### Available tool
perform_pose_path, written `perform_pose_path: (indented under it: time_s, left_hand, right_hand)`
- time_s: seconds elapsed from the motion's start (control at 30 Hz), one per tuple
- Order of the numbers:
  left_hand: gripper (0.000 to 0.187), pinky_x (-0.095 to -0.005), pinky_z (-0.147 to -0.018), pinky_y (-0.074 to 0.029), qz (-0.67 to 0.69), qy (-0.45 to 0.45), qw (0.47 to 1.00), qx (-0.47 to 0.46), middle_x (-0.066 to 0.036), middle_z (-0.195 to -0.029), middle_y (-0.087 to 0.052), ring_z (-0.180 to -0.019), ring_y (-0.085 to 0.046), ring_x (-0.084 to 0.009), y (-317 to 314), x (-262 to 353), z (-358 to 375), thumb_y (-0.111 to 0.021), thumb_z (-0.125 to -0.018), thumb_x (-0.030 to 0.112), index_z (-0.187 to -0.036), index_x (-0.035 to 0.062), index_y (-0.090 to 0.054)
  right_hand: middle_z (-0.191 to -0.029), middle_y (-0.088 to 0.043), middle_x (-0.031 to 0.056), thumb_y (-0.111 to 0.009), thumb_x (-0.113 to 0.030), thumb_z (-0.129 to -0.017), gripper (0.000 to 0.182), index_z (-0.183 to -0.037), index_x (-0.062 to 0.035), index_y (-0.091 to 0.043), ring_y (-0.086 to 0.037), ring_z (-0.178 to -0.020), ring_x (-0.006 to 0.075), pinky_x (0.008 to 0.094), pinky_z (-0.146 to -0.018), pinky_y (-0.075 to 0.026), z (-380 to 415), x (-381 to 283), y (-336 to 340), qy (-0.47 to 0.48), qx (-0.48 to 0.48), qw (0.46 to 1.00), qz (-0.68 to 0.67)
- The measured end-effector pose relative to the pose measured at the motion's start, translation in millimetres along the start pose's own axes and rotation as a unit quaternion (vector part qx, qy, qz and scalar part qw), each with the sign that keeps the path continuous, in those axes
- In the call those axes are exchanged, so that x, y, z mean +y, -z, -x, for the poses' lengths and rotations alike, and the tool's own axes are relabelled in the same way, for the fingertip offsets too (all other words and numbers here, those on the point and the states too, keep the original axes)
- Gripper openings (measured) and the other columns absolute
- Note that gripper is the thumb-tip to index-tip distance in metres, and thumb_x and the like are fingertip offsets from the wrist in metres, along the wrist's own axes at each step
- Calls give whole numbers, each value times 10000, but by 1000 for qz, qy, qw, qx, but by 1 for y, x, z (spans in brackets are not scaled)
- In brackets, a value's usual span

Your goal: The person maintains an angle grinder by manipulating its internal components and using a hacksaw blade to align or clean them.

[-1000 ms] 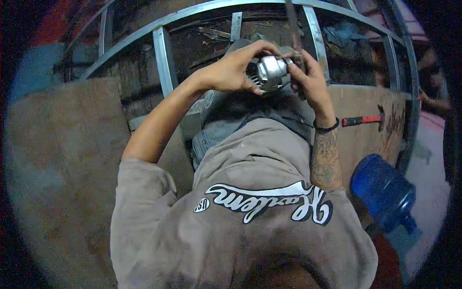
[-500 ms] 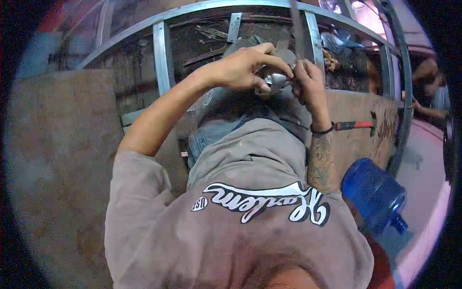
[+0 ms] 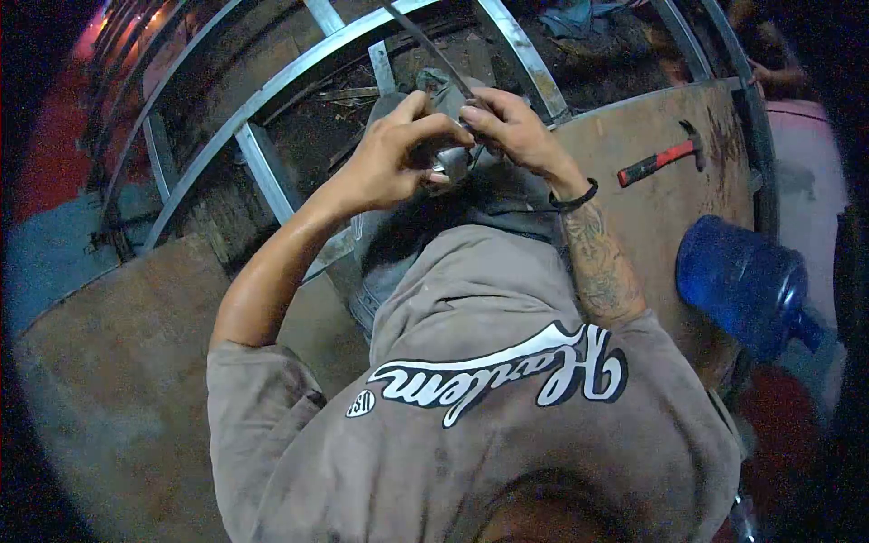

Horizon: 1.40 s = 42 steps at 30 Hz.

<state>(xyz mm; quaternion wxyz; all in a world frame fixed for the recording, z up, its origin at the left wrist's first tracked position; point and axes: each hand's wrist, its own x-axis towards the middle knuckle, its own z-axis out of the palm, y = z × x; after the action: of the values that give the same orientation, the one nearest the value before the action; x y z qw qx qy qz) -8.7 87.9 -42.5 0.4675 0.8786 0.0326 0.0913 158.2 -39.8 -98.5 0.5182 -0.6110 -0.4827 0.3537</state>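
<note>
My left hand [image 3: 398, 149] is curled around a shiny, rounded silver metal object [image 3: 453, 161], held over my lap; the fingers hide much of it. Close beside it, my right hand [image 3: 516, 131] pinches the lower end of a long, thin dark strip [image 3: 430, 47] between thumb and fingers. The strip slants up and to the left, across the curved metal frame [image 3: 312, 59]. Whether the strip joins the silver object I cannot tell.
A claw hammer [image 3: 661, 163] with a red and black handle lies on the brown board [image 3: 615, 131] to the right. Near it is a blue water jug [image 3: 742, 282] on its side. Metal crossbars [image 3: 262, 167] span the dark gap ahead. Part of another person [image 3: 774, 68] shows at the upper right.
The view has shifted, bringing the hammer and jug higher. The strip now leans left instead of standing nearly upright. Both hands still hold their things close together.
</note>
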Motion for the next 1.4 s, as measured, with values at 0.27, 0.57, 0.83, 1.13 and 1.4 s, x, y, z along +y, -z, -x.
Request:
perform_pose_path:
  time_s: [0.27, 0.57, 0.83, 1.13, 1.4]
  left_hand:
    - [436, -360, -729, -481, -6, 12, 1000, 12, -110, -914, -492, -853, -566, -288, 7, 10, -1, -721, -596, -23, -998, 109, -616]
    - [502, -375, -774, -465, 8, 17, 999, 29, -133, -984, -504, -919, -551, -320, -4, 9, -2, -722, -563, -52, -1020, 130, -619]
    - [502, -370, -783, -456, 8, 35, 999, 36, -119, -975, -511, -915, -545, -310, -5, 6, 0, -744, -552, -22, -1015, 126, -619]
    - [488, -349, -855, -452, 15, 63, 998, 26, -117, -1004, -511, -981, -535, -284, -4, 1, 4, -754, -563, 68, -1030, 79, -612]
    - [484, -356, -783, -461, 2, 58, 997, 42, -96, -943, -510, -903, -553, -288, -6, 5, 0, -702, -569, -53, -1014, 113, -615]
  right_hand:
    - [-749, -587, 27, -576, -252, -885, 275, -1036, -24, -555, -523, -614, 123, 285, -553, -422, 7, -29, 2, -143, 7, 985, -97]
    - [-672, -561, 226, -551, -160, -864, 289, -1104, -57, -426, -564, -649, 439, 497, -537, -416, 88, -93, 25, -102, 44, 960, 255]
    - [-669, -571, 211, -560, -227, -864, 277, -1058, -75, -435, -569, -662, 429, 521, -557, -416, 93, -104, 14, -140, -13, 945, 294]
    - [-702, -594, 205, -557, -237, -864, 314, -1102, -82, -422, -582, -683, 427, 520, -582, -437, 90, -99, 3, -164, -46, 925, 339]
    - [-676, -559, 250, -512, -112, -876, 273, -1124, -46, -418, -550, -661, 463, 530, -580, -407, 108, -84, 7, -185, -59, 926, 323]
